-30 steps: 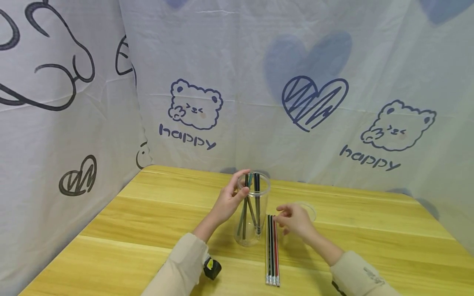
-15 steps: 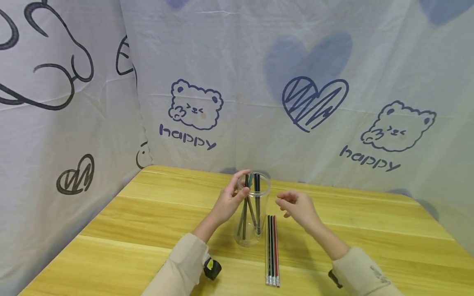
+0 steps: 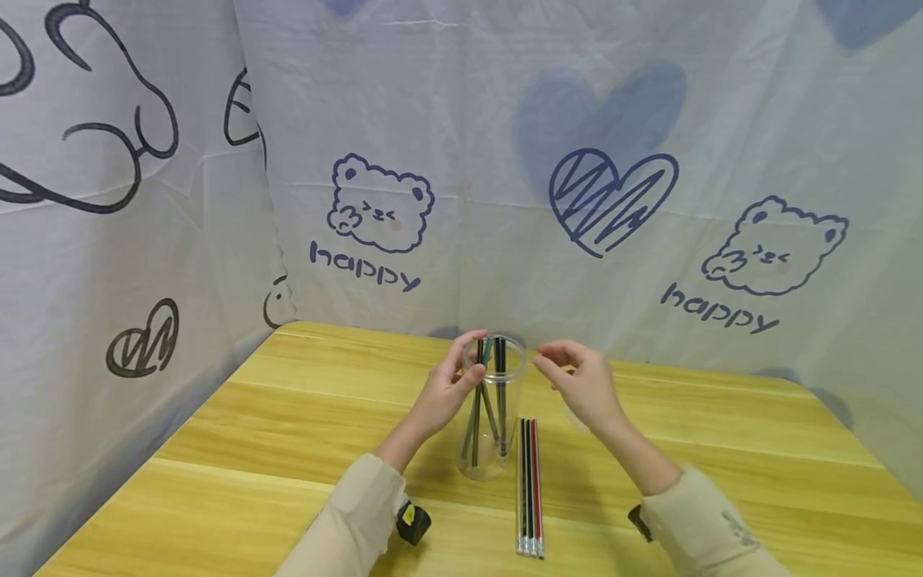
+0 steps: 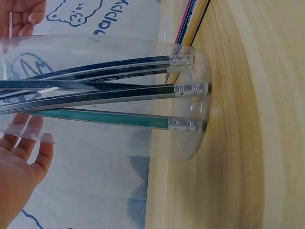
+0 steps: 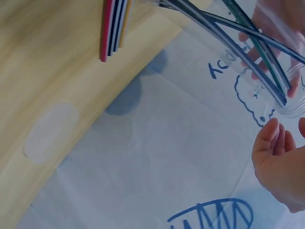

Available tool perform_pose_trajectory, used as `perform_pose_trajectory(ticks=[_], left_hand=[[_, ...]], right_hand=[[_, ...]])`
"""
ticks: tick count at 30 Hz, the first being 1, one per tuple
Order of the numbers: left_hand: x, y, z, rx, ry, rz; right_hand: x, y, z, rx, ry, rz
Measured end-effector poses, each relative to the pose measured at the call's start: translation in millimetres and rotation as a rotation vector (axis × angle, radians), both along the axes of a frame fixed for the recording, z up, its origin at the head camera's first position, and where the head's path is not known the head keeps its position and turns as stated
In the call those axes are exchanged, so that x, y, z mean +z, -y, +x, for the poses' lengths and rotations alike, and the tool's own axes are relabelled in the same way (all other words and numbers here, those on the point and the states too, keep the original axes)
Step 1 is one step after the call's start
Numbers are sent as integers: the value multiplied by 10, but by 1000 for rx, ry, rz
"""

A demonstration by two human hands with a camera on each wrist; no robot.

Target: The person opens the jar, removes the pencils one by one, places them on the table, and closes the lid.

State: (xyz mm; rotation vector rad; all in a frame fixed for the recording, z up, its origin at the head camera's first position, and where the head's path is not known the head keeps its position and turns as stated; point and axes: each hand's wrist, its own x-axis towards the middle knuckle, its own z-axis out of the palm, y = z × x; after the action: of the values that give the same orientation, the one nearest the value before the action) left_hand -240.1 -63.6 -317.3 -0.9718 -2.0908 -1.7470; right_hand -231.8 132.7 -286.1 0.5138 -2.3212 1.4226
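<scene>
A tall clear plastic jar (image 3: 487, 425) stands upright on the table with several pencils (image 4: 143, 90) leaning inside, dark ones and a green one, their metal eraser ends down. My left hand (image 3: 445, 386) grips the jar near its rim, thumb on the near side and fingers round the far side. My right hand (image 3: 582, 383) hovers just right of the rim, fingers loosely bent, nothing visible in it; the right wrist view shows the same hand (image 5: 281, 167) beside the jar's mouth. Below it, several pencils (image 3: 530, 489), including a red one and black ones, lie side by side on the table.
A round clear lid (image 5: 52, 131) lies flat on the wooden table (image 3: 288, 449), near its back edge in the right wrist view. A white printed cloth (image 3: 461, 160) hangs behind and to the left. Black straps (image 3: 413, 523) sit at the wrists.
My right hand has risen from beside the pencils on the table to the height of the jar's rim. My left hand, the jar and the pencils on the table stay in place.
</scene>
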Motion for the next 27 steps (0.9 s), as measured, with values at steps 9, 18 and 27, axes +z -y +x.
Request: perform_pose_trajectory(ticks=[9, 18, 27], left_hand=[[4, 6, 5, -10, 10, 0], [19, 0, 13, -14, 8, -4], [29, -6, 19, 14, -5, -10]], right_hand=[[65, 136, 14, 93, -245, 77], [78, 218, 29, 199, -330, 154], [71, 267, 45, 277, -337, 392]])
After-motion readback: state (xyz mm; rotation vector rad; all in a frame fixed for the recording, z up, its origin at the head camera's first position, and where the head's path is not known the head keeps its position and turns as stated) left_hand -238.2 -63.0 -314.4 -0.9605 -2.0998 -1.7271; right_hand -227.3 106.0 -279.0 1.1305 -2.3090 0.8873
